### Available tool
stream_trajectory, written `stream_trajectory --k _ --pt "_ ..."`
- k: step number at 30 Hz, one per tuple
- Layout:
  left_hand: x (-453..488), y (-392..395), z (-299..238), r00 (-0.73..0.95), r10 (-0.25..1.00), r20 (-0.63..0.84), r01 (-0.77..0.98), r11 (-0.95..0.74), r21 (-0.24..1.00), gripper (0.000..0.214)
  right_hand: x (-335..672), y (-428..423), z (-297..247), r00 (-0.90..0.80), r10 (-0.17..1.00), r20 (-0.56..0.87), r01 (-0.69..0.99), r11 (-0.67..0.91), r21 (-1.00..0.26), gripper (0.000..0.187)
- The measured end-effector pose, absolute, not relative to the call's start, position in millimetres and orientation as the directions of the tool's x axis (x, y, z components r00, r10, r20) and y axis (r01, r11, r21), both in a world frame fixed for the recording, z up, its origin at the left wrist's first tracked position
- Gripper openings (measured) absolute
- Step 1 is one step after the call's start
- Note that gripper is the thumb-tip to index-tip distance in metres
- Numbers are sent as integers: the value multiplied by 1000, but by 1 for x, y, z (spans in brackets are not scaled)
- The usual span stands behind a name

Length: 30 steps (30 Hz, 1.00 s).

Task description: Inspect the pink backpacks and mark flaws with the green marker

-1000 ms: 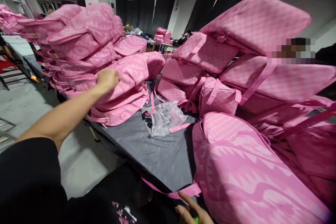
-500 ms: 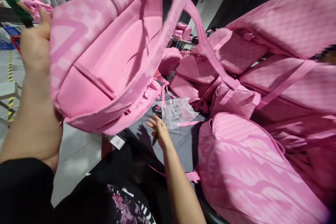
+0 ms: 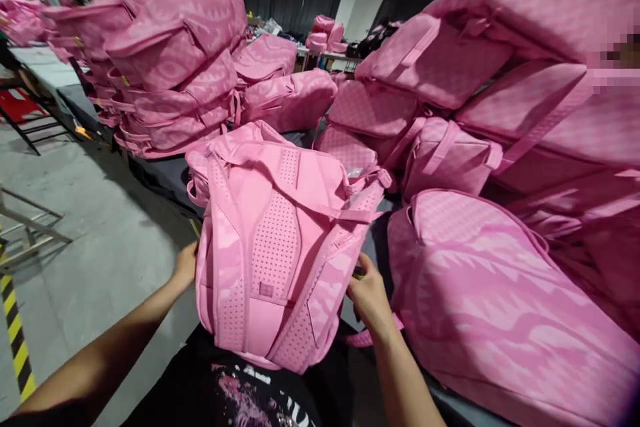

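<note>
A pink backpack (image 3: 275, 240) stands in front of me on the table edge, its back panel and shoulder straps facing me. A grab strap lies loosely across its upper part. My left hand (image 3: 186, 268) grips its left side, with the fingertips hidden behind the bag. On the right side, my right hand (image 3: 369, 290) is closed against the lower edge, its fingers partly hidden. A small dark and yellow-green item (image 3: 358, 272) shows by the right fingers; I cannot make out its kind.
Stacked pink backpacks (image 3: 175, 47) rise at the back left. More pink bags (image 3: 530, 140) are piled on the right, and a large patterned backpack (image 3: 490, 293) lies near my right arm. A metal stool (image 3: 30, 233) stands on the floor at left, near yellow-black tape (image 3: 17, 333).
The backpack has come down from the raised left hand and turned its back panel toward me. My right hand has gone from spread fingers over the table to the bag's right side.
</note>
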State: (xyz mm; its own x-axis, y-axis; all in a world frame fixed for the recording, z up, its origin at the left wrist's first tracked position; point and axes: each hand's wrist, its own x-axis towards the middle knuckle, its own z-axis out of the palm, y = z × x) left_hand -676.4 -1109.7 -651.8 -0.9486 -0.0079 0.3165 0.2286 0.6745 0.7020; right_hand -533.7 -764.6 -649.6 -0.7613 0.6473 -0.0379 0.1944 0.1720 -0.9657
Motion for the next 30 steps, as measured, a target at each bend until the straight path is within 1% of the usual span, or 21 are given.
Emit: stream_trajectory --k 2,3,4,5,6,7,8,9,12,14,15,17,18,19,21,23,24,25,26,28,30 --pt "-677 -1103 -654 -928 -49 370 241 677 695 58 -523 -752 -658 -714 700 8 234 250 -940 60" --pt "-672 -1094 -654 -904 13 426 322 677 662 57 -520 -747 -660 -687 727 7 267 262 -927 63" --pt "-664 -1083 -655 -865 146 481 445 666 598 56 -518 -743 -662 -661 750 3 307 274 -912 64" --pt "-652 -1069 -659 -765 370 527 628 606 488 55 -517 -741 -663 -642 767 0 346 290 -892 66" --pt "-638 -1054 -666 -580 655 484 815 467 344 56 -515 -740 -663 -633 774 3 380 314 -870 68" --pt "-623 -1038 -676 -410 828 382 909 336 247 59 -512 -741 -663 -629 777 13 406 343 -847 70" --pt "-608 -1025 -687 -306 905 294 948 260 186 63 -506 -743 -662 -629 777 22 426 369 -826 72" --pt "-595 -1015 -700 -258 937 235 963 228 147 64 -499 -745 -659 -635 772 21 442 385 -810 73" --pt "-572 -1009 -728 -239 953 186 968 220 117 57 -467 -760 -640 -620 784 -15 496 378 -782 70" --pt "-575 -1016 -728 -216 955 205 971 189 144 48 -447 -775 -617 -518 851 88 456 362 -813 63" --pt "-580 -1018 -722 -202 952 229 973 168 162 44 -441 -784 -603 -433 883 182 384 364 -849 60" --pt "-595 -1012 -704 -211 927 311 969 158 188 37 -439 -802 -576 -295 900 322 122 370 -921 60" --pt "-602 -1003 -694 -230 907 353 967 170 192 37 -444 -809 -566 -292 887 357 3 374 -928 63" --pt "-607 -993 -686 -239 892 384 966 177 190 40 -453 -814 -560 -338 868 363 -75 360 -930 69" --pt "-611 -970 -675 -204 904 377 973 147 176 52 -478 -820 -561 -486 814 319 -102 310 -945 87" --pt "-608 -955 -672 -92 947 309 986 43 161 67 -505 -819 -577 -553 785 277 -96 271 -958 95" --pt "-606 -952 -671 -29 958 287 988 -17 155 69 -516 -817 -589 -546 786 289 -129 262 -956 92" --pt "-605 -952 -669 13 957 289 986 -60 155 65 -524 -815 -602 -515 793 326 -180 271 -946 86" --pt "-606 -955 -665 29 948 317 984 -83 160 55 -529 -812 -615 -473 797 375 -226 302 -926 77" --pt "-615 -959 -647 16 910 415 981 -94 170 33 -529 -808 -638 -371 812 451 -243 384 -891 58" --pt "-632 -952 -619 6 869 494 985 -91 147 25 -522 -806 -651 -259 845 468 -216 422 -880 46"
